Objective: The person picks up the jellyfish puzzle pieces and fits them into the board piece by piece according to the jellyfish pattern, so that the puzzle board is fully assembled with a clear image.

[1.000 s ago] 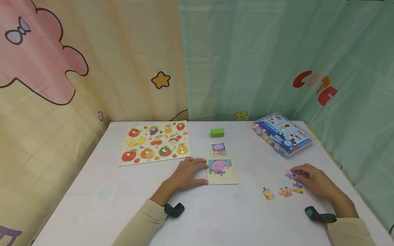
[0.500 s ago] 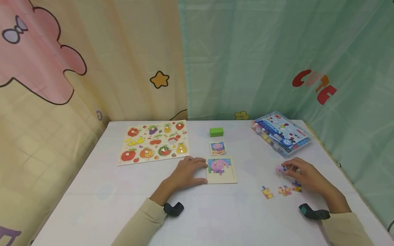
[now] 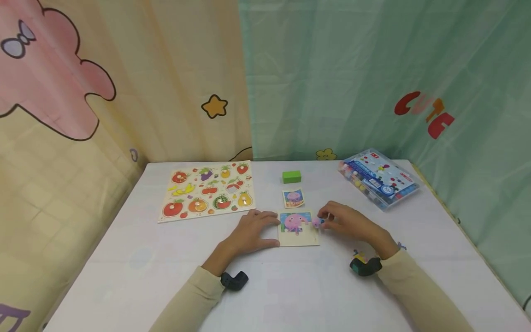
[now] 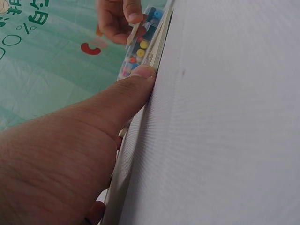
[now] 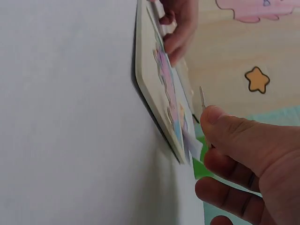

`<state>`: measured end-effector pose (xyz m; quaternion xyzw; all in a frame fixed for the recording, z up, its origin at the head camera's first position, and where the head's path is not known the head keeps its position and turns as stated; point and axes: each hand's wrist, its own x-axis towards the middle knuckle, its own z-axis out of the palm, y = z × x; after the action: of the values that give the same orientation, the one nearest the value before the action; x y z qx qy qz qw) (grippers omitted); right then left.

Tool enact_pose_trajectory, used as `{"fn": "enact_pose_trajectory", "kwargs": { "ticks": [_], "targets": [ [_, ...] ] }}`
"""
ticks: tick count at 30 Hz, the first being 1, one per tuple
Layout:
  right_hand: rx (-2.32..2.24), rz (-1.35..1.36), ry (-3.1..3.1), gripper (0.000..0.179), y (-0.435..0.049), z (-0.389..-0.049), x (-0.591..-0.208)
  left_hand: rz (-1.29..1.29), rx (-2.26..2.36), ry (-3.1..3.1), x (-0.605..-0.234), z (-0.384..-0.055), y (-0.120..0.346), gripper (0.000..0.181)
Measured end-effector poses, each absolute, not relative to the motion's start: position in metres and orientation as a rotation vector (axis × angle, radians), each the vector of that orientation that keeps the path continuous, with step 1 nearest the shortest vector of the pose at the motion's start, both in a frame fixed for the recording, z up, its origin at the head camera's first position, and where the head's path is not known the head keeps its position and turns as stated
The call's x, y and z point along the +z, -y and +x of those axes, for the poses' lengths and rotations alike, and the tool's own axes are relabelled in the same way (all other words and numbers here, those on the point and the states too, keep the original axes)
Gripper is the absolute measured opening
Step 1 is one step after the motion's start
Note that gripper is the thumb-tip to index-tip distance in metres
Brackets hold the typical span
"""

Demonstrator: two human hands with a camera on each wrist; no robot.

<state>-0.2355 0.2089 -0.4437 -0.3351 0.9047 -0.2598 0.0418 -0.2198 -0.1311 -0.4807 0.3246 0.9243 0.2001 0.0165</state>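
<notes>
A square wooden jigsaw board [image 3: 307, 240] lies mid-table, its upper part filled with a pink octopus picture and its lower part bare. My left hand [image 3: 250, 233] rests at its left side, with the thumb near the lower corner and the fingers farther up the edge. At the upper right edge my right hand [image 3: 350, 223] pinches a pink and blue jigsaw piece [image 3: 317, 222] between thumb and fingers. Seen edge-on in the right wrist view, the thin piece [image 5: 203, 97] is raised off the board. Loose pieces [image 3: 359, 255] lie partly hidden behind my right wrist.
Behind the board lies a small octopus picture card [image 3: 293, 198], then a green block [image 3: 292, 177]. A fruit puzzle board [image 3: 207, 191] lies at the back left. At the back right is a clear box of colourful beads [image 3: 379, 177]. Curtains hang behind the table.
My right hand has carried the pink and blue piece leftward from the loose pieces to the jigsaw board's right edge. My left hand has stayed at the board's left side.
</notes>
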Motion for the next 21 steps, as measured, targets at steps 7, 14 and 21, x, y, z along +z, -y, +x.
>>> {"fn": "enact_pose_trajectory", "kwargs": {
  "ticks": [7,14,21],
  "targets": [
    [-0.666,-0.928,-2.806,0.023,-0.175,-0.234,-0.449,0.995,0.622,-2.868,-0.479,-0.221,0.13,0.059],
    [-0.648,-0.867,-2.86,0.025,-0.168,-0.23,-0.454,1.007,0.625,-2.868,-0.479,-0.221,0.129,0.059],
    [-0.678,-0.885,-2.862,0.026,-0.168,-0.231,-0.457,1.009,0.632,-2.872,-0.478,-0.221,0.129,0.059]
  ]
}}
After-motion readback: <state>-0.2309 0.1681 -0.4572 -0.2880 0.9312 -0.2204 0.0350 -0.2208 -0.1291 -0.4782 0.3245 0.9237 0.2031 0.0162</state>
